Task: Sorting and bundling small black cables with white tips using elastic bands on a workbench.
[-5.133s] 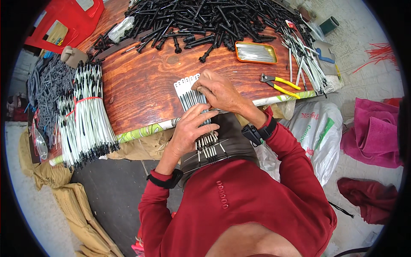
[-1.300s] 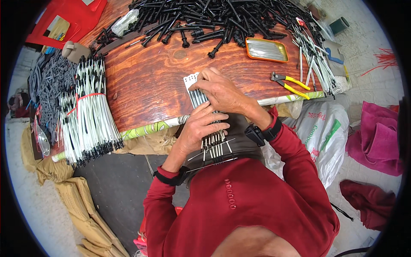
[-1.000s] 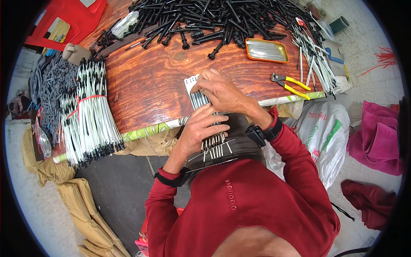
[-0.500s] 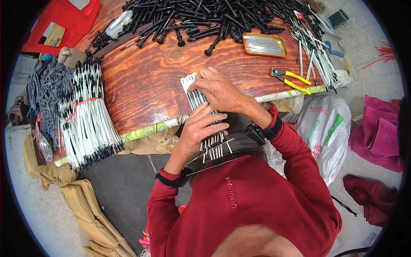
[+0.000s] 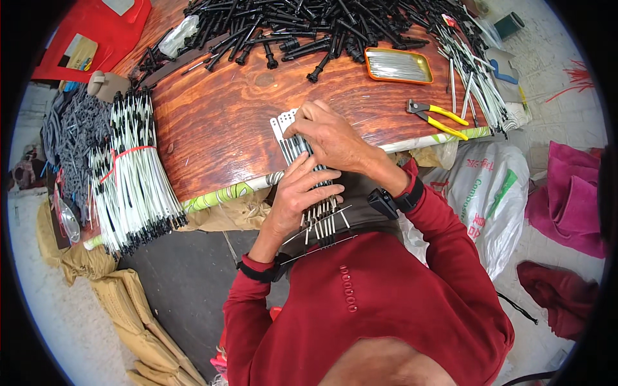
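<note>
A row of slim dark strips [image 5: 288, 147] with white, holed ends [image 5: 282, 121] lies between my hands, crossing the table's front edge toward my lap. My left hand [image 5: 301, 193] is wrapped over its middle, fingers across the strips. My right hand [image 5: 335, 138] pinches the strips close to their white ends, with thumb and fingertips partly hidden. Below my left hand, white-tipped lower ends [image 5: 327, 225] stick out, and thin metal rods [image 5: 322, 249] cross them near my red top.
A heap of black plastic parts [image 5: 309, 26] covers the table's back. On the right are a tin of thin metal pins [image 5: 399, 66], yellow-handled pliers [image 5: 438, 121] and loose white rods [image 5: 470, 77]. A tied bundle of white and black rods [image 5: 132, 174] stands at the left edge.
The white ends have fanned slightly apart, with the leftmost strip now separated by a narrow gap. Both hands have stayed nearly in place.
</note>
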`<action>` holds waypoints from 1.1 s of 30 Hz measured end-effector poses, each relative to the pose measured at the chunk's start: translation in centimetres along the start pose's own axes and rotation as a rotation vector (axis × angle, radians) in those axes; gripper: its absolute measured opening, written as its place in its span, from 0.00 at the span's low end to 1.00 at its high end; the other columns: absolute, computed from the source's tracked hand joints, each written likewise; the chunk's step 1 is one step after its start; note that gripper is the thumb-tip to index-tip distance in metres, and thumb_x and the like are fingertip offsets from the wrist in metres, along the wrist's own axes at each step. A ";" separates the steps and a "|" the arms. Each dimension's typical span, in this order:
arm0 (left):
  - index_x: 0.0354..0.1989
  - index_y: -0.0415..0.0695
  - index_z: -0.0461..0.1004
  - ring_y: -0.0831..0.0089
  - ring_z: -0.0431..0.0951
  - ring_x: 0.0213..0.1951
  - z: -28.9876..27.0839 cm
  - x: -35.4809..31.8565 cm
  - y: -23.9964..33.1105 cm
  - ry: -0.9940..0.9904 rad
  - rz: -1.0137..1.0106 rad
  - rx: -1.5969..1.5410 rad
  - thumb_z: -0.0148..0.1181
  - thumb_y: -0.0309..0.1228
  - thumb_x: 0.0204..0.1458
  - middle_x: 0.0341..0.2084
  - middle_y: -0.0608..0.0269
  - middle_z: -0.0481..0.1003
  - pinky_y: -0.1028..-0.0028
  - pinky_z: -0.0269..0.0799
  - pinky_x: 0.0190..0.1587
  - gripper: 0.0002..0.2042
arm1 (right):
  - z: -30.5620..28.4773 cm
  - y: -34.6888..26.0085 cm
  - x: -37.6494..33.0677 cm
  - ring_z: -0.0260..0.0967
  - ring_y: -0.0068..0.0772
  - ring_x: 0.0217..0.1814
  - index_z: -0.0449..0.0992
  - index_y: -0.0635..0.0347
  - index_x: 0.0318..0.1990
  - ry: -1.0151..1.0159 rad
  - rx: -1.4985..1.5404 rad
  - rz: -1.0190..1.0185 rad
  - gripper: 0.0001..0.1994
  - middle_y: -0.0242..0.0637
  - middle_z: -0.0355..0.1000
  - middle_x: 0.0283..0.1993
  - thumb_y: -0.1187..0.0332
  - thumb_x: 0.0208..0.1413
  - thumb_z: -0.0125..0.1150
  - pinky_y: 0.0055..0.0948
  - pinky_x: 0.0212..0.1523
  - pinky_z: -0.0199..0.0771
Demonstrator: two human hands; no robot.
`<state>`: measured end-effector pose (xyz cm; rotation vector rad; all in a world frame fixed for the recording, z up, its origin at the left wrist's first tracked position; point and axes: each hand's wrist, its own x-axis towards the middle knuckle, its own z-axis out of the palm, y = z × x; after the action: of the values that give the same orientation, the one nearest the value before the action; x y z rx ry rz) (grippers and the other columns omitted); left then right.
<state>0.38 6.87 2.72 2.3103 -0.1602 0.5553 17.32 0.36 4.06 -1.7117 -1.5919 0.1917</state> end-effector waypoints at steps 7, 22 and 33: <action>0.39 0.47 0.83 0.53 0.72 0.58 0.4 0.0 -0.3 0.029 0.031 -0.027 0.58 0.31 0.47 0.44 0.61 0.80 0.52 0.62 0.62 0.12 | 0.0 -0.1 -0.1 0.65 0.43 0.45 0.80 0.54 0.38 0.004 0.000 0.000 0.10 0.37 0.66 0.37 0.75 0.46 0.62 0.38 0.44 0.71; 0.37 0.45 0.83 0.56 0.76 0.52 0.5 0.4 0.2 0.060 0.049 -0.034 0.63 0.31 0.42 0.41 0.62 0.81 0.57 0.68 0.58 0.12 | 0.3 0.3 -0.3 0.64 0.41 0.43 0.79 0.57 0.40 0.018 -0.023 -0.068 0.09 0.37 0.66 0.36 0.77 0.53 0.58 0.36 0.45 0.68; 0.35 0.43 0.81 0.62 0.78 0.48 0.5 0.5 0.0 0.021 0.061 -0.042 0.63 0.28 0.40 0.37 0.62 0.81 0.61 0.69 0.56 0.12 | -1.3 0.7 0.0 0.65 0.42 0.44 0.78 0.58 0.40 0.001 0.081 -0.077 0.07 0.37 0.68 0.37 0.75 0.56 0.57 0.38 0.46 0.66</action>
<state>0.99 6.53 2.65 2.2647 -0.2304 0.6010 18.66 -0.08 4.50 -1.5860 -1.6241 0.2138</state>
